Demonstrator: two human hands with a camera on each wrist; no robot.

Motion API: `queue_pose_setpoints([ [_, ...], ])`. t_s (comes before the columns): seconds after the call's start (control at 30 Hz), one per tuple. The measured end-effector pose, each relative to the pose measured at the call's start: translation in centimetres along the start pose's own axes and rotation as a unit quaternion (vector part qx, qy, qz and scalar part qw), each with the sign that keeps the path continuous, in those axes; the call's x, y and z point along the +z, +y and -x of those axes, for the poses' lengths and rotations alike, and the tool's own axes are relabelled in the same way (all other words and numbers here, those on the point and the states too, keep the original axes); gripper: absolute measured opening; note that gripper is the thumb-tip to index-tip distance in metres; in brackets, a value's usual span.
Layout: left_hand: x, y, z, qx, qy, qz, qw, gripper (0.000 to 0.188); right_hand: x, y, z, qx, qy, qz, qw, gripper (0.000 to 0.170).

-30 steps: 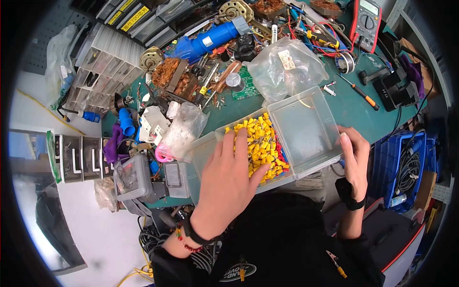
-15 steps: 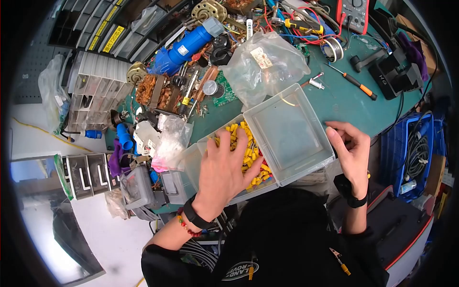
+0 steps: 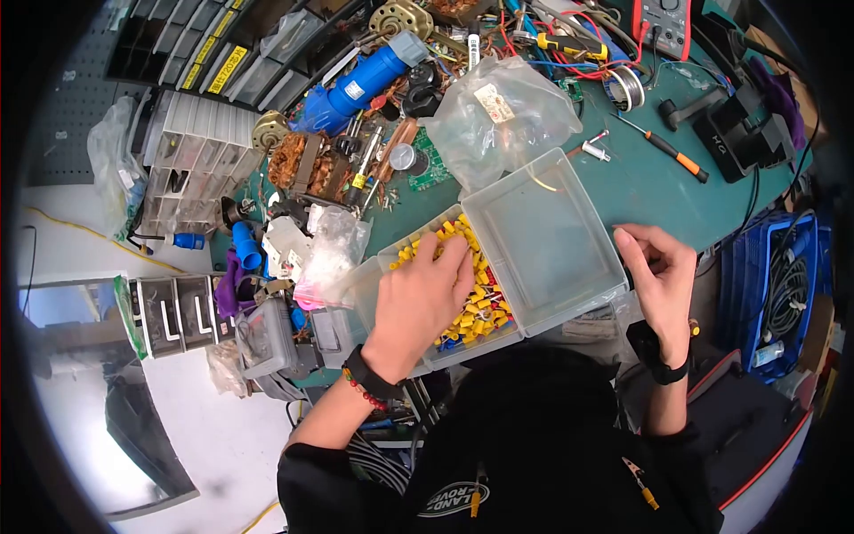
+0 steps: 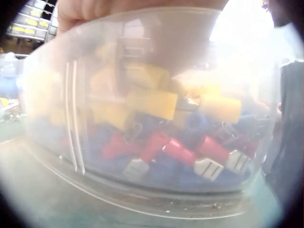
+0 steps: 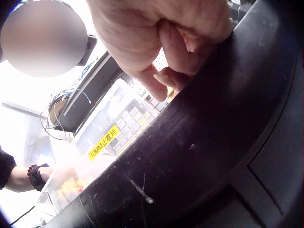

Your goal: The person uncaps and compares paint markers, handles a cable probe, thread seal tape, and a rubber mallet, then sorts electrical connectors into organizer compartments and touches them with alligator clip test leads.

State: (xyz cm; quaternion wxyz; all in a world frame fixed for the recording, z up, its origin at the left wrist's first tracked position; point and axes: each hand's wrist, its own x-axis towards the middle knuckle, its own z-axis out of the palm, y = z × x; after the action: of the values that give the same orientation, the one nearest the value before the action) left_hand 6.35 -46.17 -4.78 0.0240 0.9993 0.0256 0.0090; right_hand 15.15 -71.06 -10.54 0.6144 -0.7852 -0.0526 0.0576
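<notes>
My left hand (image 3: 418,303) reaches into a clear plastic box (image 3: 363,289), its thumb and fingers drawn together on yellow terminals (image 3: 485,289); the fingertips are partly hidden. Red and blue terminals lie among them, and the left wrist view shows red ones (image 4: 180,152) through the box wall. The raised clear lid (image 3: 544,236) is on the right side of the box. Just beyond its right edge is my right hand (image 3: 658,276), fingers loosely curled. In the right wrist view nothing held can be made out in the right hand (image 5: 156,42).
A clear plastic bag (image 3: 503,116) lies behind the lid. Further right are an orange-handled screwdriver (image 3: 676,156), a solder spool (image 3: 623,87) and a black stand (image 3: 738,133). Left of the box are a pink-edged bag (image 3: 331,254) and small containers. A blue crate (image 3: 769,294) stands at far right.
My left fingers, spread over the terminals before, have drawn together, and more blue terminals show. My right hand has come off the lid's edge and its fingers are more curled.
</notes>
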Motion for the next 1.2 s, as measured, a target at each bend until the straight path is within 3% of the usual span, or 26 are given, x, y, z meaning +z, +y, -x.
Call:
queue_pose_setpoints([
  [0.2, 0.3, -1.2, -0.6, -0.015, 0.028, 0.087, 0.996, 0.011, -0.2, 0.1, 0.0, -0.012, 0.004, 0.008, 1.000, 0.012],
  [0.3, 0.2, -1.6, -0.6, -0.006, 0.071, 0.194, 0.978, 0.011, -0.2, 0.2, 0.1, -0.018, 0.009, 0.006, 1.000, 0.013],
  [0.47, -0.6, -1.9, -0.5, -0.093, 0.029, 0.295, 0.951, 0.013, -0.1, 0.1, 0.1, -0.022, 0.012, 0.015, 1.000, 0.013],
  [0.6, -1.0, -2.4, -0.5, -0.108, 0.054, 0.335, 0.934, 0.016, -0.1, 0.1, 0.1, -0.023, 0.013, 0.014, 1.000, 0.013],
  [0.67, -1.3, -2.6, -0.4, -0.128, 0.044, 0.384, 0.914, 0.028, -0.1, 0.1, 0.1, -0.022, 0.011, 0.017, 1.000, 0.013],
  [0.8, 0.0, -4.0, -0.2, -0.103, 0.079, 0.432, 0.892, 0.033, 0.0, 0.0, 0.1, -0.018, 0.018, 0.010, 1.000, 0.013],
  [0.87, -0.2, -4.2, -0.1, -0.161, 0.052, 0.492, 0.854, 0.036, -0.1, -0.1, 0.1, -0.018, 0.015, 0.014, 1.000, 0.014],
  [1.1, -3.2, 0.3, -1.3, -0.184, 0.033, 0.586, 0.789, 0.037, -0.1, 0.1, 0.0, -0.013, 0.008, 0.007, 1.000, 0.013],
  [1.13, -3.1, 0.9, -1.8, -0.183, 0.033, 0.589, 0.787, 0.037, -0.1, 0.0, 0.0, -0.012, 0.006, 0.005, 1.000, 0.013],
  [1.2, -3.0, 2.0, -3.0, -0.109, 0.032, 0.515, 0.849, 0.034, -0.2, 0.0, 0.0, -0.012, 0.004, 0.005, 1.000, 0.013],
])
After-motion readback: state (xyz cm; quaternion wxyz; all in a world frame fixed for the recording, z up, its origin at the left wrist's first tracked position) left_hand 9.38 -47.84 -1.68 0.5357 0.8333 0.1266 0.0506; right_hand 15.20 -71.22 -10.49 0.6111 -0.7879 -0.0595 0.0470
